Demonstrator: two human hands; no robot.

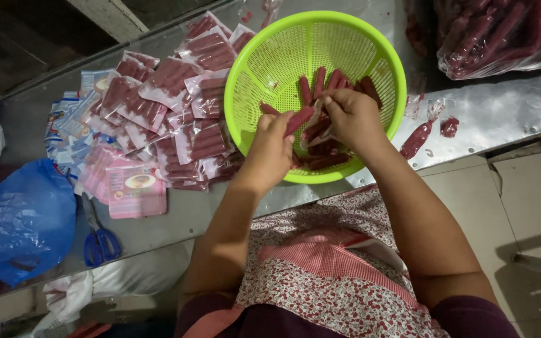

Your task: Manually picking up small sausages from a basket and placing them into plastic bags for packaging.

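Both of your hands are working inside the green basket (248, 69), low toward its near rim. Your left hand (272, 145) is curling closed around one red sausage stick (300, 119), pinching it between thumb and fingers so its tip is pointing toward your other hand. Your right hand (353, 116) is closing its fingers on a clear plastic pouch (313, 128), holding the mouth up just beside the stick's tip; how wide the pouch mouth is standing I cannot tell, since the fingers are covering it.

Judging from that, you are feeding sticks into the pouch, one at a time. The next move seems to call for keeping the pouch mouth spread while you are sliding the stick in straight, so it is lying alongside those already inside.

More loose sausages (330, 81) are lying in the basket's middle and beneath your hands. Just left of the basket, sealed packs (170, 78) are piling up on the metal table (508, 106), with pink printed labels (134, 188) beyond them. Further left of the basket, blue-handled scissors (100, 241) and a blue plastic bag (23, 216) are resting. Right of the basket, two stray sausage scraps (416, 139) are lying, and a big bag of sausages (502, 34) is sitting behind them.
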